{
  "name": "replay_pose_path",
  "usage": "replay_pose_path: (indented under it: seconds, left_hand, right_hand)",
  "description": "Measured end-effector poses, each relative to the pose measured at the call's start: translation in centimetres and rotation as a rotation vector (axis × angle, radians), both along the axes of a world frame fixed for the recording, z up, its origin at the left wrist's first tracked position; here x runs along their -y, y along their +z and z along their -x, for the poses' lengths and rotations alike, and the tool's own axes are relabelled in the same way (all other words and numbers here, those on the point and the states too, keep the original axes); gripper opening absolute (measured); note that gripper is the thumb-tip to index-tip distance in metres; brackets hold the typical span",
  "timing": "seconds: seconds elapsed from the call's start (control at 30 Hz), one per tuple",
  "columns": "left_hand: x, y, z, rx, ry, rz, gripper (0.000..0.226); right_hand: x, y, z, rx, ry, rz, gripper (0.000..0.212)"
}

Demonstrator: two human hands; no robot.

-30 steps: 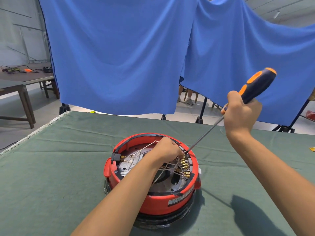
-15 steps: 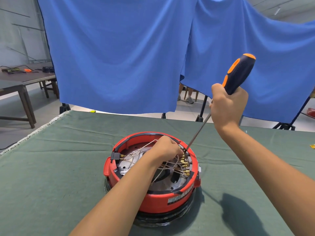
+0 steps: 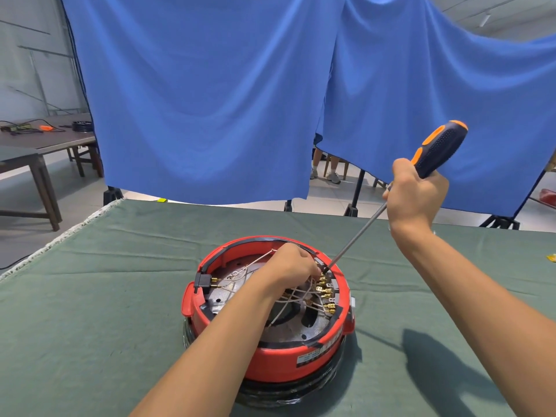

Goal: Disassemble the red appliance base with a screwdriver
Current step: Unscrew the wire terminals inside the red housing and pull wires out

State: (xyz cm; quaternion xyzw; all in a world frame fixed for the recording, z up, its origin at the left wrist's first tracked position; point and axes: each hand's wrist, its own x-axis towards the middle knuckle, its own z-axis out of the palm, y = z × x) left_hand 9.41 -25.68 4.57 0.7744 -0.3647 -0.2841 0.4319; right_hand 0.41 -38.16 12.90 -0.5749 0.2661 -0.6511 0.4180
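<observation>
Since the previous frame, we have lowered the screwdriver [image 3: 433, 155] handle rightward; our right hand [image 3: 413, 197] grips it, tip inside the red appliance base [image 3: 270, 353]. Our left hand [image 3: 290, 267], fingers curled, pinches the wires [image 3: 301, 297].

A workshop or recording space: a bench covered in wrinkled green cloth [image 3: 90, 296], blue fabric backdrops hung on black stands [image 3: 210, 100], a bare concrete floor [image 3: 27, 236], and a dark wooden side table strewn with cables [image 3: 39, 142].
</observation>
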Motion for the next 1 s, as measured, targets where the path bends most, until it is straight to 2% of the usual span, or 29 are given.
replay_pose_path:
  seconds: [0.2, 0.4, 0.57, 0.7, 0.8, 1.0]
  left_hand:
    - [-0.1, 0.1, 0.0, 0.011, 0.006, 0.026, 0.018]
    - [0.0, -0.2, -0.5, -0.006, 0.171, 0.148, 0.016]
    - [0.2, -0.4, -0.1, 0.054, 0.103, 0.086, 0.010]
    - [0.2, -0.4, -0.2, 0.106, 0.156, 0.134, 0.013]
    - [0.1, -0.5, 0.2, 0.121, 0.031, 0.075, 0.012]
    - [0.0, -0.3, 0.2, 0.068, -0.017, 0.036, 0.017]
  right_hand:
    - [0.7, -0.5, 0.9, 0.096, 0.018, -0.080, 0.021]
    - [-0.9, 0.2, 0.5, 0.108, 0.097, 0.109, 0.028]
    - [-1.9, 0.4, 0.1, 0.060, 0.123, 0.212, 0.032]
    - [-2.3, -0.4, 0.2, 0.057, 0.144, 0.214, 0.030]
    - [-2.2, -0.5, 0.3, 0.067, 0.143, 0.206, 0.029]
    - [-2.0, 0.2, 0.6, 0.095, 0.129, 0.227, 0.033]
